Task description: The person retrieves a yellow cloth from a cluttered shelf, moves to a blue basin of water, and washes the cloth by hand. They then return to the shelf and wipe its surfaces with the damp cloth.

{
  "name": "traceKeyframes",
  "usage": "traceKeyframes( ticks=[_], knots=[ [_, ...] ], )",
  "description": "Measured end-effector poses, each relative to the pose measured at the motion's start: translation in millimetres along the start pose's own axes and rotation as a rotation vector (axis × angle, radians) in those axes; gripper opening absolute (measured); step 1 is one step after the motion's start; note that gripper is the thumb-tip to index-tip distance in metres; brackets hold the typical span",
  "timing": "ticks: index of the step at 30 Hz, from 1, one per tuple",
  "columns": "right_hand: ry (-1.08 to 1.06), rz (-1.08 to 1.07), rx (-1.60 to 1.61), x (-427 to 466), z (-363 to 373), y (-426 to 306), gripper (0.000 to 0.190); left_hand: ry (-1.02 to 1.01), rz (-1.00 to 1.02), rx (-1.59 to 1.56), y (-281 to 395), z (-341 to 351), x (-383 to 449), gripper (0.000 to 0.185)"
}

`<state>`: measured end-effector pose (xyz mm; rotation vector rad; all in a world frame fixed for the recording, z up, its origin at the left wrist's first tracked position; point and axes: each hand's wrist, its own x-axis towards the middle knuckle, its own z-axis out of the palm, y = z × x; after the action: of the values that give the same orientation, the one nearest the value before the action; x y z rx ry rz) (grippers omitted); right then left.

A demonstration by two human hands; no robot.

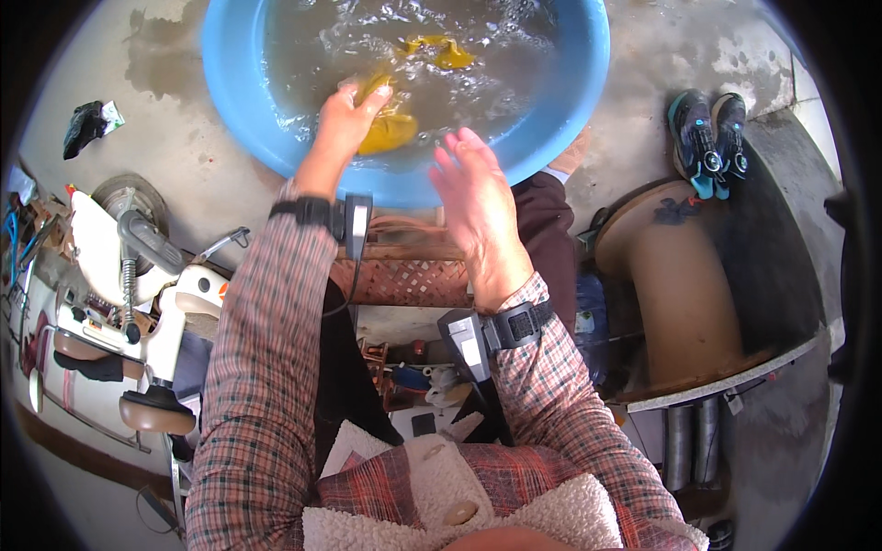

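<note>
A big blue plastic tub (575, 76) holds murky, rippling water. At the tub's left part, my left hand (350, 117) grips a wet yellow piece (388, 134), perhaps cloth, between thumb and fingers; part of it lies in the water. Another yellow piece (451, 55) floats farther back, apart from the hand. My right hand (475, 182) is raised over the tub's near rim, its fingers extended and slightly blurred, holding nothing. Each wrist wears a black strap with a small device.
Two dark shoes (703, 138) stand at the right, near a brown curved pipe-like object (679, 296). A white and grey scooter-like vehicle (103, 248) is at the left. Black plastic (84, 129) lies on the concrete floor. A woven seat (413, 281) sits below the tub's near rim.
</note>
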<state>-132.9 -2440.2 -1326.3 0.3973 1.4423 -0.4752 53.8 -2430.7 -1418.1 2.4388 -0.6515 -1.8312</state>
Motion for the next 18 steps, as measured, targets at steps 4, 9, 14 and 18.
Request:
traceKeyframes(
  ticks=[4, 9, 14, 18],
  knots=[
    [0.042, 0.100, -0.030, -3, 4, 2, 0.041, -0.163, 0.014, -0.908, 0, -3, -79, 0.050],
    [-0.218, 0.112, 0.111, -3, 7, 5, 0.031, -0.139, 0.039, -1.173, 9, -4, -114, 0.047],
    [-0.211, -0.111, 0.202, 0, 6, -1, 0.032, 0.053, 0.147, -0.811, -6, -24, -85, 0.037],
    [-0.181, -0.210, 0.101, -1, 3, -4, 0.032, 0.110, 0.024, -0.719, -30, -28, -55, 0.028]
  ],
)
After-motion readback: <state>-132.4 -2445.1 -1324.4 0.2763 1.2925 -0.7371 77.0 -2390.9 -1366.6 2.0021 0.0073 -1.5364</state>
